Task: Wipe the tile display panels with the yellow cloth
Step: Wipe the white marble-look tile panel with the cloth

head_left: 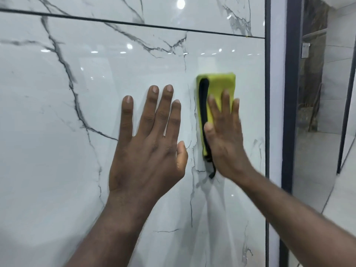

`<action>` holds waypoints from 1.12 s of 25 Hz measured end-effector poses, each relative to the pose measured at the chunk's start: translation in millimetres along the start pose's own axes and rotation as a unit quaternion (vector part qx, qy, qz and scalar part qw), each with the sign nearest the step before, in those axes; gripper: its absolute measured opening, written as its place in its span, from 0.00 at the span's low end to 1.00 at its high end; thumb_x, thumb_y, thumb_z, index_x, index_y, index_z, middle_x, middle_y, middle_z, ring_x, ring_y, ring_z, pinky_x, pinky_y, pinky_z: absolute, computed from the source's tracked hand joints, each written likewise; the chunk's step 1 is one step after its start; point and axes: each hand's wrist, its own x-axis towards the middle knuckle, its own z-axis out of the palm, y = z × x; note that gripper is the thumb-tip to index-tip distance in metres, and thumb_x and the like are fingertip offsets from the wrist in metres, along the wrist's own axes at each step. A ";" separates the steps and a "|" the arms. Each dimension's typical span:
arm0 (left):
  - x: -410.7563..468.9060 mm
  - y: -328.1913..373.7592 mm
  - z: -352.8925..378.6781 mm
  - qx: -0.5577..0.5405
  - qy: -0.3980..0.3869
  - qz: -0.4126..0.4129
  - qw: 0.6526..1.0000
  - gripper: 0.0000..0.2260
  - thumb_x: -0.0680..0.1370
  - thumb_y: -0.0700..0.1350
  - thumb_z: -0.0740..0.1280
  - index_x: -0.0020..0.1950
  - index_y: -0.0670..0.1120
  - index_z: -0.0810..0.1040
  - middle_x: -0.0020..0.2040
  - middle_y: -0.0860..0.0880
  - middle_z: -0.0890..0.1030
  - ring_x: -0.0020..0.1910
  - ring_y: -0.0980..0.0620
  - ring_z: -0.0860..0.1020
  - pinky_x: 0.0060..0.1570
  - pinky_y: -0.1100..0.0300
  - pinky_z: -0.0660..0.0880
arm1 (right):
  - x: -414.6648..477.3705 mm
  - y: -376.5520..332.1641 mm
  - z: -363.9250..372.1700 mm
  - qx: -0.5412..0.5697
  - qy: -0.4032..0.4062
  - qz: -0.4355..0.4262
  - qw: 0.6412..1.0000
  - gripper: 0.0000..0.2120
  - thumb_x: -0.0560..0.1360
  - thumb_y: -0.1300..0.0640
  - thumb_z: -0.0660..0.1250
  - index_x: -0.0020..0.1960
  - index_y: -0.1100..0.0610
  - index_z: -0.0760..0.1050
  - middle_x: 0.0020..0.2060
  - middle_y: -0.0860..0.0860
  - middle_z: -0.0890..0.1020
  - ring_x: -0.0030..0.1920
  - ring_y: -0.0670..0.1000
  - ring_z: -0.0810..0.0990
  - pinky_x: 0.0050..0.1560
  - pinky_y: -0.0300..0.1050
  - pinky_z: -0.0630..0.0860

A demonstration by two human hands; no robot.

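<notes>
A glossy white marble-look tile panel [57, 132] with grey veins fills most of the view. A folded yellow cloth [219, 83] with a black edge lies flat against it at the right. My right hand [225, 135] presses the cloth onto the panel with straight fingers. My left hand [148, 143] rests flat on the bare tile just left of the cloth, fingers spread and pointing up. The lower part of the cloth is hidden under my right hand.
A dark horizontal joint [134, 24] separates this panel from another tile panel above. A dark vertical frame [267, 112] bounds the panel on the right. Beyond it stands a second dark frame [289, 112] and a brown stone-look panel [312, 74].
</notes>
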 end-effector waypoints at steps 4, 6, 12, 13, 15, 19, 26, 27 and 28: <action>-0.8 0.3 1.6 -0.002 0.003 -0.008 1.000 0.35 0.86 0.56 0.55 0.89 0.41 0.51 0.89 0.41 0.45 0.88 0.40 0.45 0.83 0.31 0.45 | -2.6 23.8 -0.2 0.071 0.082 0.083 0.991 0.27 0.89 0.48 0.50 0.86 0.46 0.48 0.85 0.43 0.41 0.84 0.45 0.35 0.83 0.63 0.40; -0.8 1.5 1.8 0.011 0.001 -0.006 1.000 0.35 0.86 0.56 0.55 0.89 0.41 0.52 0.89 0.41 0.46 0.88 0.40 0.46 0.83 0.30 0.47 | -36.3 8.5 16.2 0.066 0.057 0.084 0.993 0.29 0.88 0.47 0.52 0.86 0.45 0.46 0.85 0.44 0.39 0.84 0.48 0.34 0.84 0.62 0.40; 0.7 3.6 1.1 0.037 -0.003 -0.015 0.999 0.35 0.85 0.57 0.57 0.88 0.42 0.55 0.89 0.42 0.49 0.88 0.41 0.48 0.83 0.30 0.47 | 27.0 18.7 -12.4 0.035 0.032 -0.044 0.998 0.29 0.87 0.46 0.55 0.86 0.43 0.50 0.85 0.44 0.43 0.84 0.52 0.36 0.84 0.54 0.40; 0.2 3.2 1.1 0.041 -0.004 -0.016 0.999 0.35 0.85 0.57 0.57 0.88 0.42 0.55 0.89 0.42 0.49 0.88 0.41 0.49 0.83 0.30 0.47 | 24.7 30.0 -12.3 0.057 0.052 -0.015 0.997 0.29 0.88 0.46 0.55 0.86 0.43 0.50 0.85 0.43 0.43 0.84 0.50 0.36 0.84 0.56 0.41; 1.4 3.4 1.3 0.047 -0.005 -0.015 0.999 0.35 0.85 0.57 0.58 0.88 0.42 0.56 0.89 0.42 0.50 0.88 0.40 0.49 0.83 0.30 0.48 | -4.3 39.2 -3.5 0.085 0.058 0.065 0.993 0.29 0.88 0.46 0.54 0.86 0.43 0.48 0.85 0.43 0.40 0.84 0.50 0.35 0.84 0.62 0.42; 1.5 3.8 1.2 0.063 -0.005 -0.011 0.998 0.35 0.85 0.58 0.58 0.88 0.42 0.56 0.89 0.42 0.50 0.88 0.40 0.49 0.82 0.29 0.51 | -35.4 11.9 5.0 0.045 -0.027 -0.022 0.998 0.32 0.86 0.45 0.56 0.86 0.41 0.45 0.85 0.45 0.39 0.84 0.54 0.33 0.82 0.60 0.42; 0.7 -3.2 -6.4 0.018 0.007 -0.003 1.000 0.35 0.82 0.57 0.65 0.86 0.43 0.64 0.88 0.44 0.55 0.88 0.43 0.53 0.83 0.32 0.53 | 11.5 26.6 -12.1 0.080 0.035 0.051 0.995 0.30 0.87 0.42 0.53 0.86 0.41 0.46 0.85 0.41 0.38 0.83 0.49 0.32 0.84 0.59 0.40; -0.3 -5.3 -9.0 0.006 0.005 -0.002 1.000 0.35 0.82 0.57 0.66 0.86 0.43 0.64 0.88 0.44 0.55 0.88 0.44 0.53 0.83 0.33 0.53 | -13.6 20.0 -2.0 0.079 0.034 0.085 0.993 0.31 0.86 0.43 0.53 0.86 0.42 0.45 0.85 0.43 0.37 0.83 0.50 0.32 0.83 0.62 0.40; -1.4 -8.0 -12.5 -0.009 0.006 -0.001 1.000 0.35 0.81 0.56 0.66 0.86 0.43 0.65 0.88 0.44 0.56 0.88 0.44 0.53 0.84 0.34 0.54 | -36.2 7.4 6.9 0.067 0.022 0.087 0.994 0.32 0.86 0.43 0.54 0.86 0.43 0.44 0.85 0.45 0.37 0.83 0.52 0.32 0.83 0.64 0.41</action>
